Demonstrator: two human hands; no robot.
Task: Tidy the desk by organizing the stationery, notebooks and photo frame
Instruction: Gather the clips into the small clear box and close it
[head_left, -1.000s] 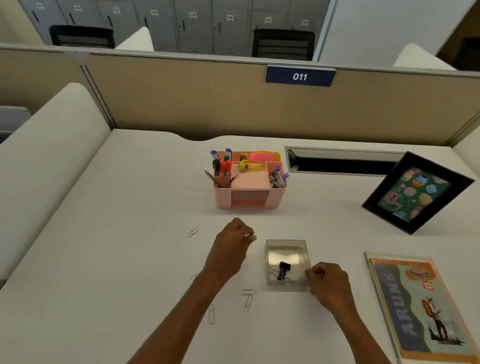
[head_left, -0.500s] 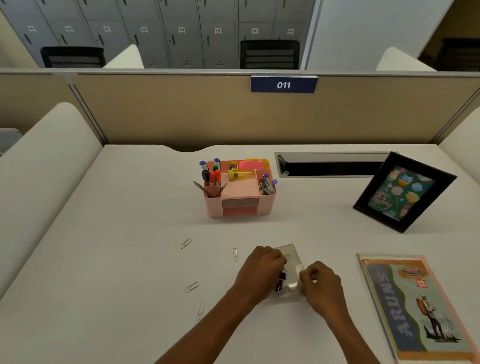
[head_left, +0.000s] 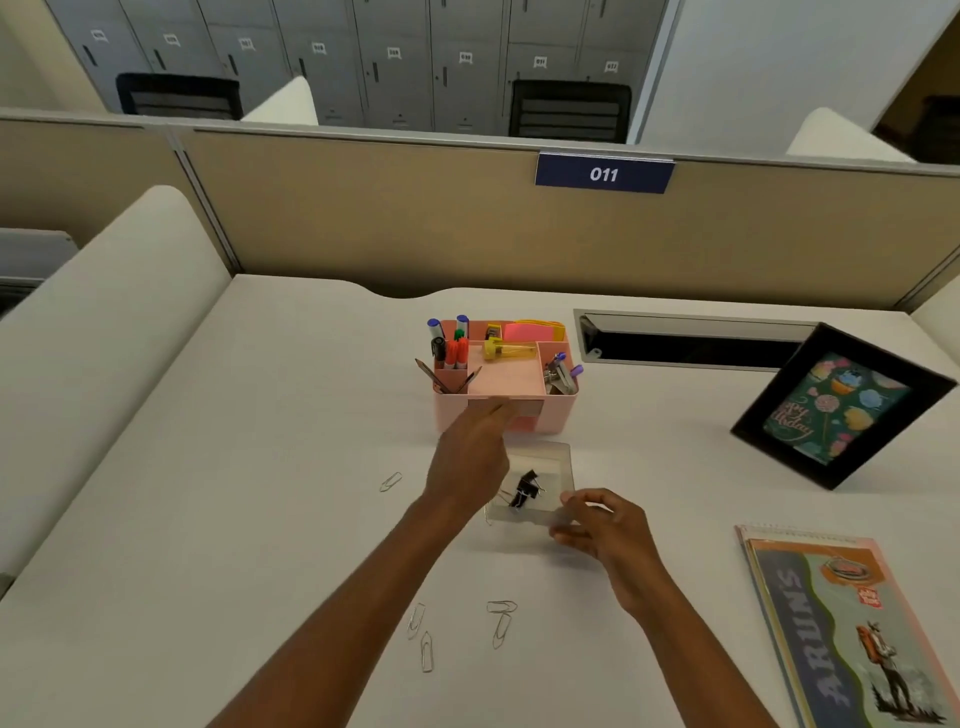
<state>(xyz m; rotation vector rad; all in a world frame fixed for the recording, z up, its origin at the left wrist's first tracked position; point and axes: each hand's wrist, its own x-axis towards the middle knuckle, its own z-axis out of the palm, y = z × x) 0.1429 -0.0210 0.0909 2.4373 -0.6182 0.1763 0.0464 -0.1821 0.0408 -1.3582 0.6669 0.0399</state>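
Head view: centre frame, my right hand (head_left: 597, 526) pinches the clear box (head_left: 558, 458) of binder clips (head_left: 524, 489). My left hand (head_left: 467, 462) stretches toward the pink organizer (head_left: 561, 415) — fingers blurred, grip I cannot tell.

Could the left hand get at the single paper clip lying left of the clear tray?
Probably yes: the paper clip lies on bare desk beside the left hand, with nothing between them.
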